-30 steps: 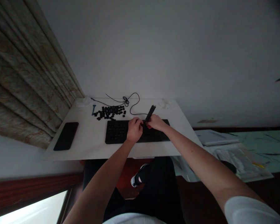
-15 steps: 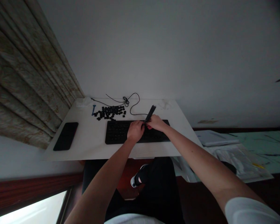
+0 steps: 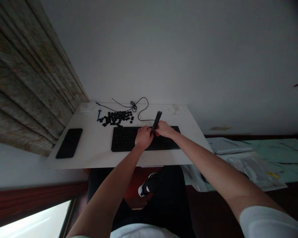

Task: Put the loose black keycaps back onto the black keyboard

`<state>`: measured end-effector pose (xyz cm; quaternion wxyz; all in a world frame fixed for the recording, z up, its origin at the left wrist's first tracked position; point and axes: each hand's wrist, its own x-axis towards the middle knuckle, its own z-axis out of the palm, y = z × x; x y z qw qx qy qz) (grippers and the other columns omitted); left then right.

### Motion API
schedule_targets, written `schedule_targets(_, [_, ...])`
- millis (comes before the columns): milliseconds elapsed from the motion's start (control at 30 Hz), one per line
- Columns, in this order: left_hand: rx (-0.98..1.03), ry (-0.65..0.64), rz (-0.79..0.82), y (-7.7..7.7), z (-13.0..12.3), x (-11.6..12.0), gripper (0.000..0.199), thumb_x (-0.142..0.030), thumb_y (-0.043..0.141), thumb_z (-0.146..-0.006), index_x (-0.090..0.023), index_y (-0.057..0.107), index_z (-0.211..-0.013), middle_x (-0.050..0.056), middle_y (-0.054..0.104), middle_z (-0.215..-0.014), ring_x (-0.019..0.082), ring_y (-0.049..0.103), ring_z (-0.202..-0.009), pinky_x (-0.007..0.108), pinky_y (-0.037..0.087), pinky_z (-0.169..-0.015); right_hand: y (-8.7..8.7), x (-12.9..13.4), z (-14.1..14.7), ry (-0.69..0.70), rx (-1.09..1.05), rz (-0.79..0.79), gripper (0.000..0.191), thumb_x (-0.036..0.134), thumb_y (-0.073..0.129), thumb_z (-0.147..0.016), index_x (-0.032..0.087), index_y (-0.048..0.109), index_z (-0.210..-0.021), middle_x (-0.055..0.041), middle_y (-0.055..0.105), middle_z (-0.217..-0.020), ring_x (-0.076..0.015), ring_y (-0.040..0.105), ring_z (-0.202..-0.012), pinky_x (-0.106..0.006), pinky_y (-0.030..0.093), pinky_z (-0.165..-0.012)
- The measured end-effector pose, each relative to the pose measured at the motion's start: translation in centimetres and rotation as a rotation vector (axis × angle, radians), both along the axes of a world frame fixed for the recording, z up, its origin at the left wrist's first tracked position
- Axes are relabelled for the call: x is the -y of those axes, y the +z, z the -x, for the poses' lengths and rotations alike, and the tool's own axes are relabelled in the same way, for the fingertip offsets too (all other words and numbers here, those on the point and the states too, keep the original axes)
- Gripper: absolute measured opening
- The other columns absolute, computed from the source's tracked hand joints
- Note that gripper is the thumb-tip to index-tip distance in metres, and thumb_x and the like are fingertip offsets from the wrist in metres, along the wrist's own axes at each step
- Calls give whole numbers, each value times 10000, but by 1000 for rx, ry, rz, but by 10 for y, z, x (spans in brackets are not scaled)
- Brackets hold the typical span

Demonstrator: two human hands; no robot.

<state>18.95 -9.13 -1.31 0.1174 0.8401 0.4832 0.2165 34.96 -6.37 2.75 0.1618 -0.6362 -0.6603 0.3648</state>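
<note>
A black keyboard lies on the white desk. Over its middle my two hands meet. My right hand is closed around the lower part of a slim black brush, which tilts up and away and has a ragged top end. My left hand lies over the keys with its fingers curled; their tips come against the brush's lower end, and what they pinch, if anything, is hidden. Behind the keyboard several loose black keycaps form a pile, with a small blue tool at its left.
On the desk's left side rests a dark phone. A thin black cable loops along the back by the wall. Curtains hang at left. Papers and a plastic bag lie on a lower surface at right.
The brush has tipped to a more upright angle, its top end shifting left. Both hands stay at its lower end over the keyboard. The view has shifted slightly.
</note>
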Motion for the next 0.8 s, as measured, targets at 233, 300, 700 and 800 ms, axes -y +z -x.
schedule_targets(233, [15,5,20,3,0,0,182,-255,510,-943,-209,659,-1036,77,650,-1102,248,570,-1082,406,436,-962,-9,8,-5,66,-21,-112,181,18,524,-769,138,642,-701,-21,674,-607,-122,653,-538,-174,488,-510])
schedule_targets(300, [17,4,17,3,0,-1,178,-252,511,-942,-206,664,-1020,75,655,-1091,247,574,-1080,402,438,-965,-10,9,-6,77,-24,-148,182,17,517,-763,141,635,-700,-11,663,-605,-116,646,-546,-170,480,-519])
schedule_targets(700, [40,-15,9,6,0,1,166,-223,532,-924,-203,681,-993,77,675,-1080,248,596,-1064,399,454,-955,-5,12,-3,68,-50,-124,192,11,498,-748,129,648,-727,-19,663,-615,-116,629,-538,-190,488,-537])
schedule_targets(800, [59,-11,15,7,0,1,169,-231,533,-927,-207,680,-1006,75,677,-1089,245,598,-1068,403,453,-963,-1,9,-3,46,-66,-149,174,26,523,-757,134,650,-707,-19,669,-620,-115,636,-550,-187,495,-542])
